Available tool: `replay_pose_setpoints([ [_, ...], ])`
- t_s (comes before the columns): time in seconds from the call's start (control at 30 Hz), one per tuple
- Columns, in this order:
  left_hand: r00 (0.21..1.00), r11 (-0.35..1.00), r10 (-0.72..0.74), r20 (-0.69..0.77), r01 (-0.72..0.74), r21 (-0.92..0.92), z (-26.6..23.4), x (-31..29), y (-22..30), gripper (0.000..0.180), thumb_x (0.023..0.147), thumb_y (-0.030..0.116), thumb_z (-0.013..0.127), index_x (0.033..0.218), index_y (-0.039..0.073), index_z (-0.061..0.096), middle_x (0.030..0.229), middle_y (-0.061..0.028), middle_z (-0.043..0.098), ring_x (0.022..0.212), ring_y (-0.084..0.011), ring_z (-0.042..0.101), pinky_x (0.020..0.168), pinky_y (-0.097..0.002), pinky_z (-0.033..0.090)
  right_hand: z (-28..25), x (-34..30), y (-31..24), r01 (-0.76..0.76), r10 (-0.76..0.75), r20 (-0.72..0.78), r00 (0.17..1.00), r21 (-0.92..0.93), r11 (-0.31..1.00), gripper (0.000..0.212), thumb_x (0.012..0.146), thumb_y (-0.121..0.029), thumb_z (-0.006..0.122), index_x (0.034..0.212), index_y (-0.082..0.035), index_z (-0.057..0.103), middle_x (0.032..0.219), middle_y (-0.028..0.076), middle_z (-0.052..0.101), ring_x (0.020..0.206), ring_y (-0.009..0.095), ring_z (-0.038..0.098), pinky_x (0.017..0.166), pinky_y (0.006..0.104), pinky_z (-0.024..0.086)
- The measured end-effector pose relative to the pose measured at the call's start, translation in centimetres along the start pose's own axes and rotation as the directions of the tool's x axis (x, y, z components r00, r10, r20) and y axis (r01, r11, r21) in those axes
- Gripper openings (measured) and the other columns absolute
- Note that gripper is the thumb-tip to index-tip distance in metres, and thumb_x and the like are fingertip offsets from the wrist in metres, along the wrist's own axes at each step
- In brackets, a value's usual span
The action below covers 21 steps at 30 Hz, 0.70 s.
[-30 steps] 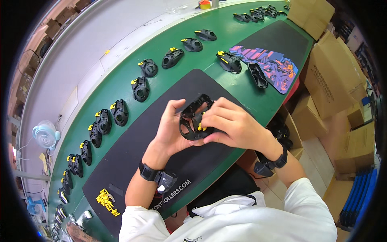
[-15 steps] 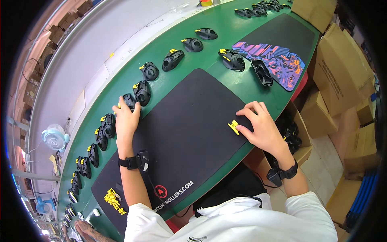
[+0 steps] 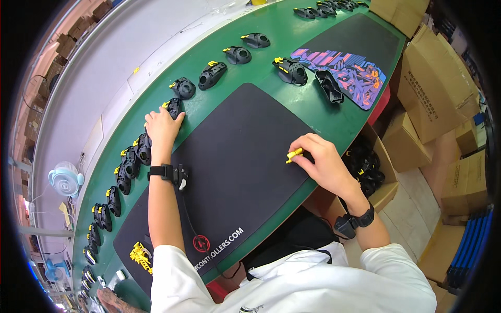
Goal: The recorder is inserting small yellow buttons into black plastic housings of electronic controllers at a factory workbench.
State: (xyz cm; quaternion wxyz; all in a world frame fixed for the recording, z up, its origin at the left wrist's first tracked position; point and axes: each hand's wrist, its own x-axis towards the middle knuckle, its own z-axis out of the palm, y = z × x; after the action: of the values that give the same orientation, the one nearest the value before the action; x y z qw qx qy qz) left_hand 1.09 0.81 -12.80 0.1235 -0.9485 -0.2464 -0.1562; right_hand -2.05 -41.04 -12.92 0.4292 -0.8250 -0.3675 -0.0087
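Note:
My left hand (image 3: 163, 128) is at the row on the left side of the green table. Its fingers and thumb close around a black computer-mouse shell (image 3: 173, 106) with a yellow part on it; the hand covers much of the shell. Another shell (image 3: 142, 149) lies just below that hand. Over the black desk mat (image 3: 240, 156), my right hand (image 3: 322, 160) pinches a small yellow plastic part (image 3: 294, 155) between thumb and fingers. More such yellow parts (image 3: 140, 256) lie in a pile at the mat's lower left corner.
Several mouse shells (image 3: 212, 75) line the curved table (image 3: 271, 68). An open black shell (image 3: 329, 86) lies beside a colourful patterned mat (image 3: 355, 73). An open carton (image 3: 387, 177) of black parts stands at right. Another person's hand (image 3: 112, 300) shows at lower left.
A shell that was under my left hand now lies lower in the row. That hand has moved up to a neighbouring shell. My right hand has tilted the yellow part and shifted slightly left.

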Motion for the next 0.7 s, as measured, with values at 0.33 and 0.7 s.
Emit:
replay_pose_setpoints([
  [0.33, 0.905, -0.495, 0.360, 0.226, 0.391, -0.776, -7.4, -10.0, 2.9, 0.073, 0.090, 0.019, 0.064, 0.150, -0.006, 0.031, 0.128, -0.0208, 0.060, 0.109, -0.0305, 0.066, 0.091, -0.0443, 0.056, 0.1, 3.5, -3.8, 0.013, 0.256, -0.247, 0.935, 0.743, 0.669, 0.011, 0.096, -0.001, 0.063, 0.107, 0.001, 0.063, 0.091, 0.004, 0.065, 0.084, 0.015, 0.070, 0.064, 0.0238, 0.055],
  [0.7, 0.895, -0.603, 0.427, 0.130, 0.389, -0.697, -10.1, -19.0, 8.0, 0.095, 0.082, 0.008, 0.072, 0.158, 0.008, 0.016, 0.142, -0.0142, 0.048, 0.129, -0.0277, 0.053, 0.096, -0.0429, 0.055, 3.6, 4.2, -5.5, 0.386, -0.331, -0.272, 0.903, 0.181, 0.904, 0.021, 0.081, 0.005, 0.070, 0.101, -0.003, 0.069, 0.100, 0.009, 0.064, 0.081, 0.023, 0.068, 0.068, 0.0314, 0.055],
])
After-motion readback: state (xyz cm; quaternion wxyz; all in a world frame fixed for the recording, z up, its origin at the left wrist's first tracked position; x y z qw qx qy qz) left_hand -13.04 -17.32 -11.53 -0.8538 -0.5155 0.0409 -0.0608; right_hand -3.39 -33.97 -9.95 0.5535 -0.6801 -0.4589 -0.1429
